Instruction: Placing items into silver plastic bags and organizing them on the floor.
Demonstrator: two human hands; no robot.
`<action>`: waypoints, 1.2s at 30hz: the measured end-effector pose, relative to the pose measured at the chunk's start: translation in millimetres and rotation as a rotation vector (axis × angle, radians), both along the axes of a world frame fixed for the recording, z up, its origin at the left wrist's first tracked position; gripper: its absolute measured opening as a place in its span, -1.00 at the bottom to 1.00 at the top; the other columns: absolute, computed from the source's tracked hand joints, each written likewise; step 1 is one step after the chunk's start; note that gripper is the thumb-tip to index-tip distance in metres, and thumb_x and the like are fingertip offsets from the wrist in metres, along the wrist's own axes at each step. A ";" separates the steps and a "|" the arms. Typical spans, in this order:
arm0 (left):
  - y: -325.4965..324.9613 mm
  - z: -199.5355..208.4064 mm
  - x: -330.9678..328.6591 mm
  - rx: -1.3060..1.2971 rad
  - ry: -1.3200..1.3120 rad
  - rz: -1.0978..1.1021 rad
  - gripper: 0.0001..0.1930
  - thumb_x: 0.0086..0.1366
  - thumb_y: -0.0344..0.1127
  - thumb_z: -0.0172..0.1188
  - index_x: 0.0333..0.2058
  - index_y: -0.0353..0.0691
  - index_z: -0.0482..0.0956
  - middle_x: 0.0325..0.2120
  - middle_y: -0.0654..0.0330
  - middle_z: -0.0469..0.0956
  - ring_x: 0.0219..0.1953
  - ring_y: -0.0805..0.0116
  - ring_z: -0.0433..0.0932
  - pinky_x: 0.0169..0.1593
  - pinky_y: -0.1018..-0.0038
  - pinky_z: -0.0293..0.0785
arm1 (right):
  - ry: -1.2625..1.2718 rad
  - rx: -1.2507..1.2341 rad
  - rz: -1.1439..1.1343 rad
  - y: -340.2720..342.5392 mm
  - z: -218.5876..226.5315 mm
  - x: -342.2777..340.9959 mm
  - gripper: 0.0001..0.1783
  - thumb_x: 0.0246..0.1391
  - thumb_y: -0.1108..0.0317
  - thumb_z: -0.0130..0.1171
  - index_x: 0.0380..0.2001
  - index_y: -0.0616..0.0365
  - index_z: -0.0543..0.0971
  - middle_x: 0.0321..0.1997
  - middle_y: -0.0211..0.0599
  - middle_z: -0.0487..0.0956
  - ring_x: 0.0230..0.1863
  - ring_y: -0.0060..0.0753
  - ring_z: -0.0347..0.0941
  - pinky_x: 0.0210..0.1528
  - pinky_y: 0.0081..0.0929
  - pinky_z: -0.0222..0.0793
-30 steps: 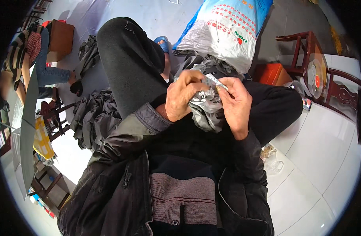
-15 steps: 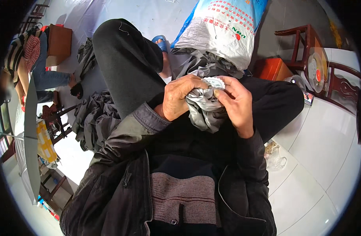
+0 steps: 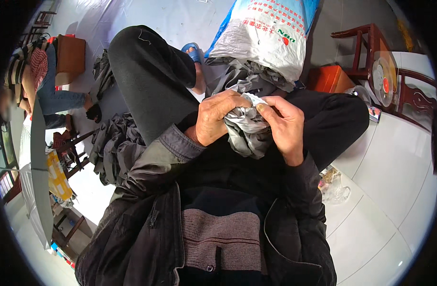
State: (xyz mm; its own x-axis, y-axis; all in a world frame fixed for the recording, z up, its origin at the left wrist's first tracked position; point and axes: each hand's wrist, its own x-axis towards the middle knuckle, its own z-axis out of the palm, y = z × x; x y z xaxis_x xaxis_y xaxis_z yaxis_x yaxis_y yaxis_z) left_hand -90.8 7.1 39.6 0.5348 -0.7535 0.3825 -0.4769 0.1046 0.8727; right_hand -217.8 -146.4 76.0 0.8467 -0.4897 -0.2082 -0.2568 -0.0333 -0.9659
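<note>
Above my lap, a bunched piece of thin grey fabric [image 3: 248, 138] is gathered between my two hands. A white round piece with a ridged rim [image 3: 254, 99] shows at its top, partly covered by folds and fingers. On its left side my left hand [image 3: 213, 118] pinches the fabric, fingers curled over the top edge. My right hand [image 3: 286, 125] closes on it from the right, with the thumb pressed on the folds by the white piece. The fabric's lower end hangs loose below the hands.
A white and blue woven sack [image 3: 266, 35] lies ahead, grey fabric [image 3: 256, 78] spilling from its mouth. More grey fabric [image 3: 116, 152] is heaped at left. An orange-red box [image 3: 329, 79] and wooden chair [image 3: 371, 57] stand right. Another person [image 3: 42, 81] is at far left.
The right thumb has shifted up and left onto the folds, and less of the white round piece shows. Both hands stay in nearly the same place.
</note>
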 end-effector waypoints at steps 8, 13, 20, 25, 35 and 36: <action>3.2 0.7 -9.2 0.076 0.098 0.179 -0.62 0.07 -0.55 0.42 -0.09 -0.27 0.60 -0.19 0.11 0.69 -0.17 0.36 0.68 -0.05 0.48 0.55 | -0.193 -0.225 0.037 4.8 -7.0 2.7 -0.87 0.16 0.51 0.27 -0.23 0.31 0.67 -0.36 -0.18 0.69 -0.33 -0.48 0.62 -0.26 -0.49 0.50; -2.8 4.0 -7.1 0.168 0.133 0.127 -0.63 0.07 -0.55 0.40 -0.10 -0.27 0.60 -0.19 0.13 0.70 -0.18 0.37 0.67 -0.06 0.49 0.54 | -0.313 -0.346 0.065 -4.4 -16.1 0.5 -0.88 0.13 0.49 0.29 -0.25 0.25 0.68 -0.35 -0.14 0.69 -0.34 -0.28 0.65 -0.28 -0.44 0.51; -1.4 -5.1 -4.5 0.210 0.086 0.047 -0.70 0.02 -0.56 0.38 -0.23 -0.25 0.59 -0.32 0.11 0.67 -0.27 0.32 0.66 -0.15 0.47 0.51 | -0.272 -0.320 0.079 -4.6 -20.7 -1.1 -0.91 0.14 0.46 0.27 -0.29 0.22 0.66 -0.36 -0.16 0.67 -0.33 -0.18 0.65 -0.29 -0.38 0.50; -2.9 -7.7 -3.6 0.231 0.060 0.006 -0.70 0.00 -0.54 0.38 -0.25 -0.26 0.56 -0.36 0.14 0.64 -0.29 0.23 0.65 -0.14 0.43 0.51 | -0.206 -0.297 0.066 -3.4 -18.8 -0.8 -0.89 0.14 0.40 0.23 -0.34 0.23 0.64 -0.39 -0.03 0.64 -0.32 0.04 0.62 -0.29 -0.22 0.48; -12.3 6.4 -2.3 0.190 -0.212 -0.005 -0.67 0.00 -0.49 0.38 -0.21 -0.27 0.54 -0.29 0.07 0.63 -0.22 0.06 0.63 -0.10 0.36 0.52 | -0.183 -0.287 0.066 -4.5 -22.8 0.5 -0.88 0.16 0.40 0.22 -0.31 0.23 0.60 -0.39 -0.03 0.63 -0.32 0.04 0.61 -0.30 -0.23 0.46; -13.1 6.9 -1.6 0.167 -0.252 -0.004 -0.67 0.00 -0.48 0.38 -0.21 -0.27 0.54 -0.29 0.06 0.63 -0.22 0.06 0.63 -0.10 0.36 0.52 | -0.181 -0.288 0.065 -4.5 -23.1 0.6 -0.88 0.16 0.40 0.23 -0.29 0.23 0.61 -0.37 -0.05 0.64 -0.32 0.01 0.62 -0.31 -0.26 0.47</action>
State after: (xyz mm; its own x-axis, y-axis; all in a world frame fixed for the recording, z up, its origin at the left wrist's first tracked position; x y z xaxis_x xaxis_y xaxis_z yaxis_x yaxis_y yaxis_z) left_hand -92.3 -6.0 46.5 0.4355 -0.8192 0.3730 -0.6803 -0.0282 0.7323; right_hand -217.2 -150.9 52.8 0.8886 -0.4504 0.0871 -0.0707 -0.3221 -0.9441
